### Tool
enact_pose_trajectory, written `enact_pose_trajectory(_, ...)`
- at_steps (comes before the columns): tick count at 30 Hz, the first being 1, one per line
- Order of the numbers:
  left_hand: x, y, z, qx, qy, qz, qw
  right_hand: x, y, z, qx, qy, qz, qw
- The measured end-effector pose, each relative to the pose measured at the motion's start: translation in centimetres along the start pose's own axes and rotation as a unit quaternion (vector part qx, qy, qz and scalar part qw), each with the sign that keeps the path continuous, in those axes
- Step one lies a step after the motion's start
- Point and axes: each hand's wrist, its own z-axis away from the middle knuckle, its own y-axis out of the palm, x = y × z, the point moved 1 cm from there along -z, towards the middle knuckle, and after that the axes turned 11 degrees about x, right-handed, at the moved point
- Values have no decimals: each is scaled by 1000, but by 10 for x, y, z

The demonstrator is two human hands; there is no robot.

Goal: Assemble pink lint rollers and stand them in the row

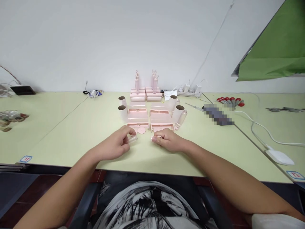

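Observation:
My left hand [114, 144] is closed around a short clear tube [133, 138], whose free end points right. Pinched between thumb and forefinger of my right hand [170, 141] is a small pale pink ring-like part [152, 138]; its exact kind is partly hidden by the fingers. The two parts are apart. Just beyond the hands lie flat pink discs [141, 130]. Behind these are several pink trough-shaped cases [138, 125] with clear lids. White paper rolls with brown cores [123, 114] stand upright on both sides of the cases. More clear tubes [182, 117] stand at the right.
Against the wall, pink cases [137, 98] carry upright clear pink tubes [136, 86]. To the right are a power strip [189, 94], scissors [194, 106], a blurred dark object [218, 114], red-ended tools [231, 101] and a white charger [279, 156]. Bagged parts [11, 117] lie far left.

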Motion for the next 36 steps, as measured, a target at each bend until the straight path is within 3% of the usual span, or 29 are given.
enact_pose_trajectory(5, 24, -30, 13, -4, -50, -100, 994, -1, 3, -1, 3, -5, 0, 1000)
enact_pose_trajectory(10, 40, -56, 7, -38, -219, -151, 963, -5, 4, -1, 8, 6, 1, 1000)
enact_pose_trajectory(12, 42, -63, 1, -51, -245, -145, 957, -6, 4, -1, 8, 7, -1, 1000)
enact_pose_trajectory(17, 38, -69, -14, -70, -236, -61, 967, -5, 4, 0, 12, 4, -6, 1000)
enact_pose_trajectory(24, 33, -61, -31, -189, -203, -69, 958, -5, 5, -1, 13, 3, -11, 1000)
enact_pose_trajectory(36, 34, -51, -42, -224, -147, -108, 957, -5, 5, -2, 18, 9, -3, 1000)
